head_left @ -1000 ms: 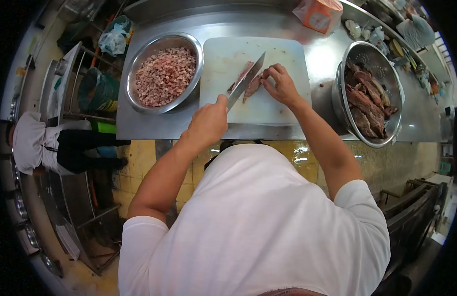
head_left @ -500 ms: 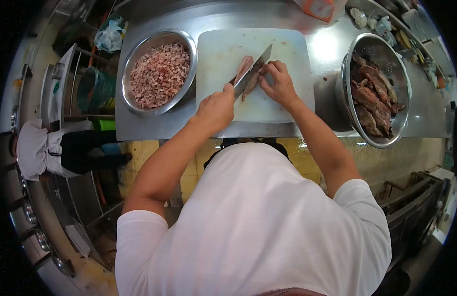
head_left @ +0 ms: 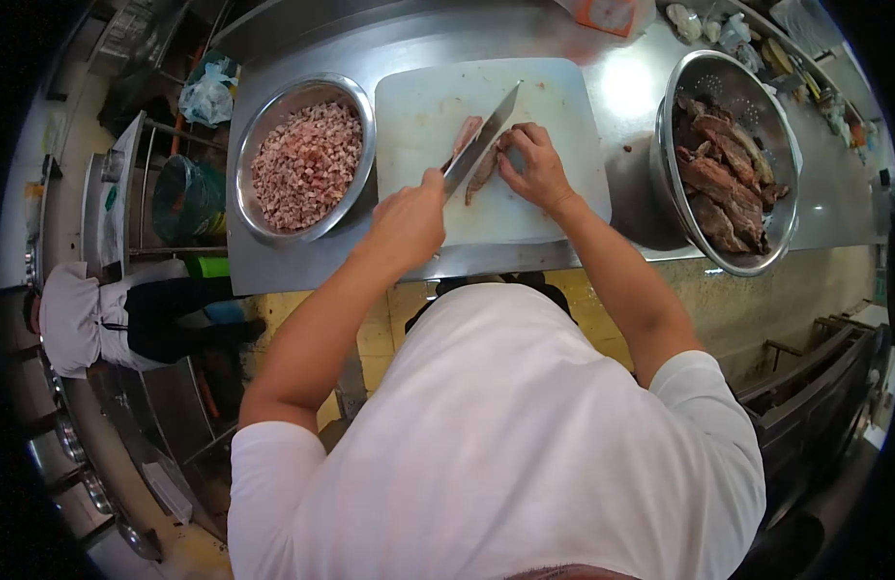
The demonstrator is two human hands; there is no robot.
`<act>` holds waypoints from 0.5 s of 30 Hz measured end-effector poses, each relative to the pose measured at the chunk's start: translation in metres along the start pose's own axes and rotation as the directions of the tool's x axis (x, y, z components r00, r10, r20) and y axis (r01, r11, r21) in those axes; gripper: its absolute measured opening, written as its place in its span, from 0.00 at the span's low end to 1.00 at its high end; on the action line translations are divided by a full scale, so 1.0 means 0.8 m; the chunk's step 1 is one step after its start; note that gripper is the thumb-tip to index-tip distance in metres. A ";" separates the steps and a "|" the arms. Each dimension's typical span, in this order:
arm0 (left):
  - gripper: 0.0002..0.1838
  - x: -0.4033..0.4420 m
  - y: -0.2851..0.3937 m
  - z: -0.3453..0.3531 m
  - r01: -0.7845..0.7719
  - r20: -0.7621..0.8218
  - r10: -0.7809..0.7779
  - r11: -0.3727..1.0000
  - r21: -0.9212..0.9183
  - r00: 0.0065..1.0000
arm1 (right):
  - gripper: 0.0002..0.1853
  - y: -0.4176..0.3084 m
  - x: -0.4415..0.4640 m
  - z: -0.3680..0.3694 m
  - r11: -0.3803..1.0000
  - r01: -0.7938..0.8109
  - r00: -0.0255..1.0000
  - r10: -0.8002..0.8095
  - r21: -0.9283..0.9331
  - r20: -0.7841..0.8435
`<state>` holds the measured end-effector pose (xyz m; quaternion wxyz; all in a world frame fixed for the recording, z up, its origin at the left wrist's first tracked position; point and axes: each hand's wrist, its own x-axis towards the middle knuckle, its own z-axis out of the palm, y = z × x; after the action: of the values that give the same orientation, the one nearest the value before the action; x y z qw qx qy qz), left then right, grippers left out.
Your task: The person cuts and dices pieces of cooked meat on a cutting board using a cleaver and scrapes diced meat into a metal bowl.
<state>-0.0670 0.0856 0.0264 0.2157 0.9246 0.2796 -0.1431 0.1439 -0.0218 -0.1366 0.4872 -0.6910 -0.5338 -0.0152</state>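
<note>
My left hand (head_left: 409, 224) is wrapped round the handle of a long knife (head_left: 485, 138), whose blade points up and to the right over the white cutting board (head_left: 554, 87). A strip of meat (head_left: 468, 131) lies on the left side of the blade. On the right side, my right hand (head_left: 530, 164) has its fingers closed on another piece of meat (head_left: 481, 178). The blade partly hides the space between the two pieces, so I cannot tell whether they are joined.
A steel bowl (head_left: 368, 155) of diced meat stands left of the board. At the right, a steel colander (head_left: 666, 174) holds large cooked-looking strips. An orange-and-white object (head_left: 607, 14) is at the counter's back. Another person (head_left: 70, 319) is at the far left, near a green bin (head_left: 181, 198).
The view has shifted slightly. My right fingers have stayed near the right-hand piece while the knife has moved a little beside it. The knife is still in my left hand.
</note>
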 end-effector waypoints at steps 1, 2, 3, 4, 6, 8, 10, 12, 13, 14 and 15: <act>0.11 -0.010 0.003 -0.006 0.032 0.037 -0.033 0.999 0.013 0.999 | 0.13 0.003 0.004 -0.002 1.000 0.010 1.000 -0.010 -0.005 0.003; 0.11 -0.013 0.004 -0.005 0.029 0.038 -0.030 0.999 0.014 0.999 | 0.13 0.004 0.005 -0.003 1.000 0.008 1.000 -0.008 -0.007 0.001; 0.10 -0.017 0.003 0.000 0.051 0.060 -0.051 0.999 -0.002 0.997 | 0.13 0.004 0.004 -0.002 1.000 0.017 1.000 -0.017 -0.004 -0.004; 0.12 -0.019 0.001 0.005 0.077 0.082 -0.075 0.997 -0.016 0.994 | 0.13 0.003 0.002 0.000 1.000 0.026 1.000 -0.026 0.002 -0.008; 0.12 -0.003 0.004 0.023 0.075 0.058 -0.074 0.997 -0.013 0.996 | 0.13 0.003 0.000 0.002 1.000 -0.005 1.000 0.005 0.004 -0.004; 0.12 0.005 -0.001 0.030 0.073 0.012 -0.073 0.997 -0.024 0.997 | 0.12 0.006 0.009 0.001 1.000 -0.011 1.000 0.012 -0.002 0.007; 0.11 -0.002 -0.009 0.029 0.045 -0.011 -0.045 0.999 0.012 0.999 | 0.12 0.002 0.007 0.002 1.000 0.006 1.000 -0.006 -0.011 0.005; 0.11 -0.018 -0.007 0.013 0.039 0.029 -0.040 0.999 0.032 0.999 | 0.12 0.003 0.006 -0.002 1.000 0.008 1.000 -0.007 -0.022 0.007; 0.11 -0.025 -0.005 0.005 0.040 0.065 -0.044 0.998 0.056 0.997 | 0.11 0.001 0.005 0.000 1.000 0.014 1.000 -0.013 -0.024 0.008; 0.11 -0.015 -0.005 0.017 0.045 0.074 -0.049 0.997 0.060 0.996 | 0.11 0.000 0.002 0.002 1.000 0.005 1.000 -0.005 -0.016 0.009; 0.11 0.006 -0.004 0.036 0.041 0.045 -0.042 0.999 0.025 0.998 | 0.11 0.002 0.003 0.003 1.000 -0.001 1.000 0.001 -0.010 0.008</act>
<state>-0.0693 0.0766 -0.0015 0.2081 0.9176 0.2919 -0.1720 0.1448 -0.0185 -0.1378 0.4816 -0.6938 -0.5352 -0.0150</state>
